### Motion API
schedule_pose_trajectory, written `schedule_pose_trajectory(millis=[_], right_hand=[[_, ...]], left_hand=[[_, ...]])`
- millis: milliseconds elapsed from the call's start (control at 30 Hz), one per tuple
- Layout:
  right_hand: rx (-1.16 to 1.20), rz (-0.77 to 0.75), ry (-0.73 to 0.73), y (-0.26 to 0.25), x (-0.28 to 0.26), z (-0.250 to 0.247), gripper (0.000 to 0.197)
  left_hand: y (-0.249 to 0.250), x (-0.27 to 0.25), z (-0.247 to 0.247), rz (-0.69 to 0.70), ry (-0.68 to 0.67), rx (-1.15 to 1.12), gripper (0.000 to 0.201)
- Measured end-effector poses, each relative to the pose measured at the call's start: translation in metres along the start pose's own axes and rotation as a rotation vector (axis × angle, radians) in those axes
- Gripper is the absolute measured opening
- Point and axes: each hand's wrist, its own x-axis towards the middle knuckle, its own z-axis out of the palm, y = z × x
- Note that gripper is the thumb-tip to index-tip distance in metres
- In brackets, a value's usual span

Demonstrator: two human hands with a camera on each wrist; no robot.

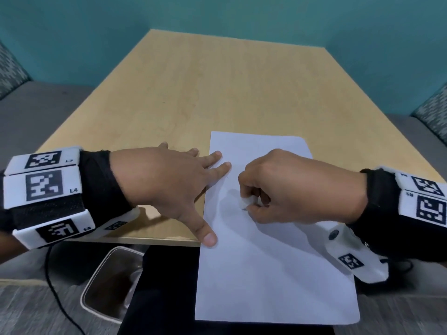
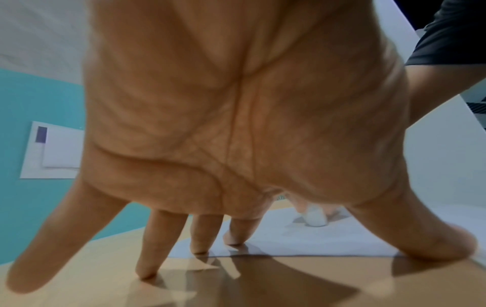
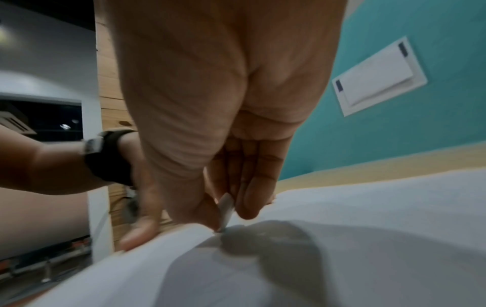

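— What worries you here?
— The sheet of paper [image 1: 273, 274] lies at the near edge of the tabletop [image 1: 193, 93], and its lower half hangs off unsupported. My left hand [image 1: 167, 187] is spread flat with the fingers straight. Only two fingertips and the thumb press the sheet's left edge.
— And the other?
— My right hand [image 1: 300, 189] is curled tight and pinches a white pencil stub [image 1: 248, 204], with the tip on the paper.
— So the risk?
— If I push hard, I reckon the sheet could pivot under so light a hold, or the point could tear it. The stub is short and might slip from my pinch.
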Motion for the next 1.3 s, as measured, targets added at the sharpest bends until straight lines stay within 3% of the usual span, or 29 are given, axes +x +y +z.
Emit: schedule_pose_trajectory(millis=[233,433,600,733,933,967,1067,1100,1300], right_hand=[[-0.045,0.043,0.011,0.003,-0.001,-0.005,0.011],[-0.062,-0.013,-0.043,-0.013,-0.007,-0.002,0.012],[-0.06,0.043,0.015,-0.005,-0.003,-0.004,0.012],[-0.062,-0.009,-0.016,-0.013,-0.01,0.0,0.012],[-0.024,0.08,0.036,0.008,-0.028,-0.002,0.014],[-0.012,0.091,0.041,0.01,-0.029,0.0,0.015],[0.005,0.11,0.044,0.013,-0.028,0.001,0.017],[0.0,0.11,0.039,0.014,-0.027,0.0,0.017],[0.02,0.077,0.028,0.006,-0.016,-0.007,0.019]], left_hand=[[0.001,0.0,0.0,0.005,0.01,0.003,0.147],[0.001,0.002,0.0,0.008,0.012,0.003,0.149],[0.001,0.001,0.001,0.008,0.026,0.005,0.149],[0.002,0.0,-0.002,0.002,0.032,0.004,0.148],[0.006,-0.003,0.002,-0.024,0.163,0.072,0.143],[0.006,-0.002,0.003,-0.022,0.193,0.069,0.138],[0.007,-0.001,0.001,0.011,0.264,0.051,0.098],[0.007,-0.001,0.0,0.014,0.257,0.021,0.097],[0.007,0.0,0.004,-0.019,0.195,-0.043,0.125]])
